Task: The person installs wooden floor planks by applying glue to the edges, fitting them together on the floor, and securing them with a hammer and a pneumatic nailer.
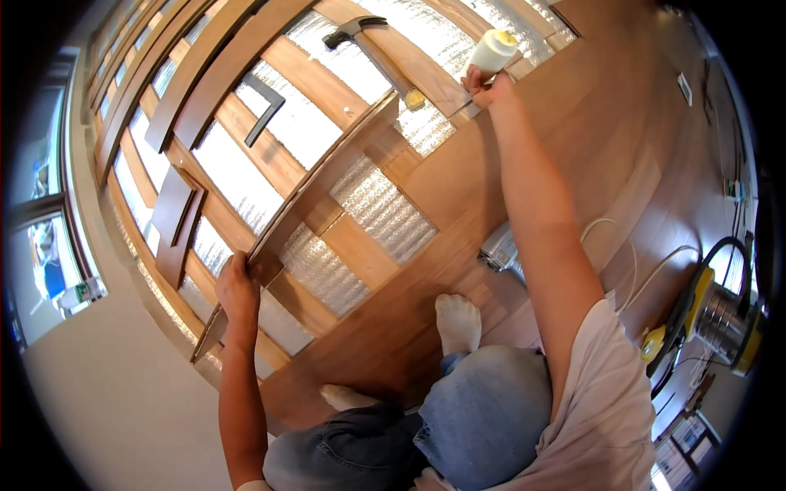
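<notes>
Toward the near end of the long plank (336,172), L hand (237,288) grasps its edge, fingertips mostly hidden behind the wood. Plank stands tilted on edge over foil (385,200) & wood strips (303,78); can't tell what its lower edge rests on. Hammer (381,63) lies by the plank's far end; can't tell if they touch. Up & R of that end, R hand (491,88) is wrapped round a white bottle (491,54) w/ yellowish top, lower part covered by the fingers. Black square (265,124) lies L of the plank, loose boards (205,86) farther L. Well R of the plank: gray box (503,250), partly hidden by R forearm, & vacuum (720,323), distorted near the dark rim.
</notes>
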`<action>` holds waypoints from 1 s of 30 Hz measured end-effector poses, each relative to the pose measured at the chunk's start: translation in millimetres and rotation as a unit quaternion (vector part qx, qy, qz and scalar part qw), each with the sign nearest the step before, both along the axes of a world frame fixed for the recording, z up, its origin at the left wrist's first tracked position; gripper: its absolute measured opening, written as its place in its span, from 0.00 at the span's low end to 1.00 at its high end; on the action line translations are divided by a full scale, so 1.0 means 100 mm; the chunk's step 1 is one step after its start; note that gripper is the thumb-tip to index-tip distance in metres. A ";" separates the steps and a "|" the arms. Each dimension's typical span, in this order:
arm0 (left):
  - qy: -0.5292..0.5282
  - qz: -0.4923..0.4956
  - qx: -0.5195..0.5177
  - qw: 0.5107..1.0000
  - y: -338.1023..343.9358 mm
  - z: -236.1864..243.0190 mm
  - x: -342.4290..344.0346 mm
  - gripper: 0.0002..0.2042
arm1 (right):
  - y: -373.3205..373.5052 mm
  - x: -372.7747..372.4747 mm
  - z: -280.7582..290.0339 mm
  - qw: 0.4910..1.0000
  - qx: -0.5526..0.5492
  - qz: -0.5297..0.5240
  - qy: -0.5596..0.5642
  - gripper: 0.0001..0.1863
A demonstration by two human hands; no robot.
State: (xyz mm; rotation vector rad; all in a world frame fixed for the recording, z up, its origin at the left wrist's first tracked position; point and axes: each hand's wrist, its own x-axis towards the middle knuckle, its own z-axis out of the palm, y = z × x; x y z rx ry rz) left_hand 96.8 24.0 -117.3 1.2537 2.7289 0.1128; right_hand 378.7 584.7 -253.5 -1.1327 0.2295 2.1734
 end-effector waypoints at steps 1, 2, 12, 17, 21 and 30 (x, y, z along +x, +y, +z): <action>0.004 0.001 -0.004 1.000 -0.02 -0.01 0.02 0.10 | 0.02 0.00 -0.04 1.000 -0.010 -0.006 -0.002 0.23; 0.001 0.017 -0.011 1.000 -0.01 -0.02 0.08 0.10 | 0.05 0.02 -0.06 1.000 -0.005 -0.013 -0.009 0.22; 0.033 -0.055 0.082 0.995 -0.29 -0.16 0.62 0.06 | -2.29 -0.04 0.90 0.911 0.204 0.336 -0.125 0.41; 0.046 -0.058 0.104 0.992 -0.29 -0.57 0.93 0.07 | -2.80 -0.14 0.60 0.911 0.258 0.313 -0.073 0.21; -0.027 -0.060 0.131 0.989 -0.45 -0.65 0.96 0.23 | -2.93 -0.24 0.49 0.888 0.298 0.321 -0.140 0.16; -0.141 0.101 0.103 0.980 -0.55 -0.56 0.11 0.27 | -2.91 0.47 0.25 0.894 0.320 0.308 -0.063 0.13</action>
